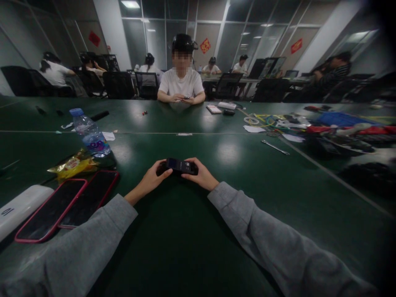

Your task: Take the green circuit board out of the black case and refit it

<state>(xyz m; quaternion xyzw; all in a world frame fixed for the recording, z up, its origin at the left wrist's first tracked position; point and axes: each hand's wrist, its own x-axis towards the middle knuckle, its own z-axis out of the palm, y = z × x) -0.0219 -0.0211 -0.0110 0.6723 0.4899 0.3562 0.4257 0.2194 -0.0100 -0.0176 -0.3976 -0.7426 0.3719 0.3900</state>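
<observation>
Between my two hands is a small black handheld device (179,165) with a little dark screen on its left part and pale markings towards its right. My left hand (154,176) grips the left end, thumb along the front edge. Around the right end closes my right hand (201,173), its thumb also in front. The device is at or just over the green table (173,239); whether it touches the surface I cannot tell. Left of my left hand lie two red-edged phones (93,198), partly overlapping.
At left are a white device (24,204), a yellow snack packet (74,165) and a tilted-looking water bottle (91,134). A wrench (275,147) and tangled cables (269,121) lie at right. Across the table a person (181,80) holds a small object; several others sit behind.
</observation>
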